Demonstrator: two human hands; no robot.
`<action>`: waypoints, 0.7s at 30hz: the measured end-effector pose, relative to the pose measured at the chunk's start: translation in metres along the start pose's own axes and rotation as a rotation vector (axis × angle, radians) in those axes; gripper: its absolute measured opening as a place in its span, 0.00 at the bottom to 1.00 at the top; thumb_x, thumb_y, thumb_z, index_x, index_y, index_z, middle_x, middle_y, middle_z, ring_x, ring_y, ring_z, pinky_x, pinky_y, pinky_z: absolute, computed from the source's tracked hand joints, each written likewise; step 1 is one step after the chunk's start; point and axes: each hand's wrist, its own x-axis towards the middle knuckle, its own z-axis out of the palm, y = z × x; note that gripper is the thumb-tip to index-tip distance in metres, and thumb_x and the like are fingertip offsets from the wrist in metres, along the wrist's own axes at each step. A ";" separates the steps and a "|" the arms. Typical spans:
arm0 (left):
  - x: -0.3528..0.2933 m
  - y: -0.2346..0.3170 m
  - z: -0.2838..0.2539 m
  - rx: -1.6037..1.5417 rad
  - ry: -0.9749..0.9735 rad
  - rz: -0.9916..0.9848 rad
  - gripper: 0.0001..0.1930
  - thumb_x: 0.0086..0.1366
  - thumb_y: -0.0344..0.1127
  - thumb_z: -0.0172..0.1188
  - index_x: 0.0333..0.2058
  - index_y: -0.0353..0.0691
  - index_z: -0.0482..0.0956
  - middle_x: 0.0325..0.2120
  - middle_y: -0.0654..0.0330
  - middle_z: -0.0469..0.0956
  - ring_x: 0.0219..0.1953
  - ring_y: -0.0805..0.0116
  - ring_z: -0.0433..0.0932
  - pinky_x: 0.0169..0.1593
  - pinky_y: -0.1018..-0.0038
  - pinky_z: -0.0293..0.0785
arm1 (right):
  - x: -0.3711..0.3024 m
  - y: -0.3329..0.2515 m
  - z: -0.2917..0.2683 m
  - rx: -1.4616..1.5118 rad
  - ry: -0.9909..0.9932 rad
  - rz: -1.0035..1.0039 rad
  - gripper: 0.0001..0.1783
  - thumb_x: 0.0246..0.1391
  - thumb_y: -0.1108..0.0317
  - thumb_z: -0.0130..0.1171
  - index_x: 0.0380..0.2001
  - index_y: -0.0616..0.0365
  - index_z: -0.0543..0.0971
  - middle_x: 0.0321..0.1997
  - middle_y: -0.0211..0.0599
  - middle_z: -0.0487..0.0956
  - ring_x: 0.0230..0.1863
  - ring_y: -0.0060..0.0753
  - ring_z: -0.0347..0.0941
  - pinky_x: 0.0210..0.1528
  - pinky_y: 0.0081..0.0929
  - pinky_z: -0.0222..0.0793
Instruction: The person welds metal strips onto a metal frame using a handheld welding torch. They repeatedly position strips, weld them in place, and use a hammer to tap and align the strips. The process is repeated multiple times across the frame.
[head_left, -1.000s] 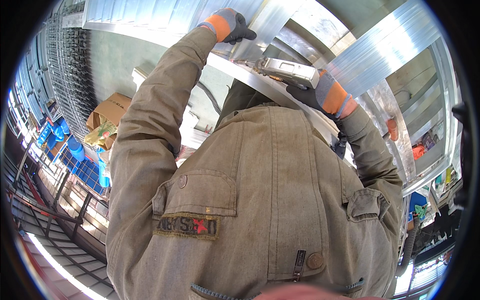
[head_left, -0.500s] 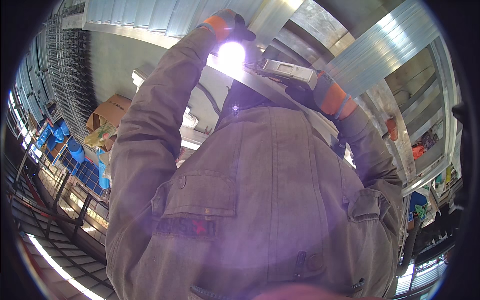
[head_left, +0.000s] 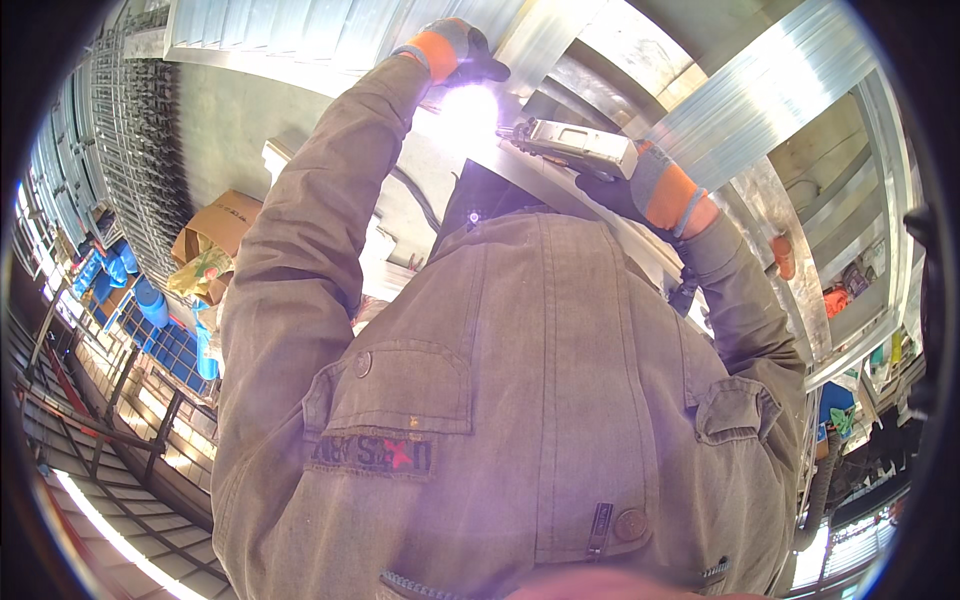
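Note:
My right hand (head_left: 660,192), in a grey and orange glove with dark fingers, is closed around a welding gun (head_left: 580,145). The gun has a pale boxy body, and its nozzle points left into a blinding white arc (head_left: 468,115). That glare hides the weld spot on the long metal profile (head_left: 560,185). Just above the arc is my left hand (head_left: 455,52), gloved the same way, with its dark fingers bent and held together by the silvery metal. Whatever lies under those fingers is hidden.
Ribbed silvery panels (head_left: 340,35) lie at the far left, and a wide ribbed metal profile (head_left: 770,95) crosses at the right. Farther left are stacked wire mesh (head_left: 140,140), a cardboard box (head_left: 215,225) and a blue container (head_left: 152,302). An orange cylindrical object (head_left: 782,258) sits right of my right arm.
The arc glare has grown brighter and spread wider, and the surroundings look lighter. The welding gun and my right hand have shifted very slightly right. My left hand stays where it was.

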 end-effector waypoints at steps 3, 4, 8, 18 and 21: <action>-0.002 0.002 -0.001 -0.060 -0.031 -0.029 0.23 0.62 0.56 0.82 0.24 0.45 0.84 0.18 0.65 0.82 0.18 0.73 0.76 0.23 0.72 0.73 | 0.000 0.003 0.000 -0.051 -0.027 0.085 0.25 0.66 0.61 0.74 0.63 0.55 0.86 0.55 0.44 0.91 0.52 0.38 0.89 0.55 0.34 0.83; -0.002 0.004 -0.002 -0.043 -0.037 -0.025 0.23 0.63 0.56 0.82 0.24 0.45 0.84 0.18 0.65 0.82 0.18 0.73 0.76 0.24 0.72 0.73 | 0.000 0.004 0.000 -0.056 -0.026 0.081 0.25 0.66 0.61 0.74 0.63 0.55 0.86 0.55 0.44 0.91 0.52 0.38 0.89 0.55 0.34 0.83; -0.001 0.008 -0.005 0.013 -0.079 -0.047 0.23 0.63 0.56 0.82 0.24 0.44 0.84 0.19 0.65 0.82 0.19 0.73 0.77 0.25 0.72 0.74 | 0.000 0.011 0.001 -0.070 -0.035 0.069 0.25 0.66 0.61 0.74 0.63 0.56 0.86 0.55 0.44 0.91 0.52 0.38 0.89 0.56 0.34 0.83; -0.002 0.004 -0.005 0.003 -0.087 -0.002 0.22 0.63 0.55 0.81 0.24 0.43 0.85 0.19 0.64 0.83 0.20 0.74 0.78 0.25 0.71 0.74 | -0.009 0.025 0.004 -0.063 0.079 -0.075 0.27 0.68 0.45 0.69 0.60 0.53 0.87 0.44 0.51 0.91 0.44 0.55 0.88 0.50 0.42 0.83; -0.003 0.006 -0.005 0.003 -0.096 -0.013 0.23 0.63 0.55 0.81 0.23 0.44 0.85 0.17 0.65 0.82 0.19 0.74 0.77 0.25 0.71 0.73 | -0.009 0.029 0.005 -0.141 0.055 -0.057 0.28 0.69 0.44 0.68 0.61 0.52 0.87 0.47 0.49 0.91 0.46 0.54 0.88 0.52 0.42 0.82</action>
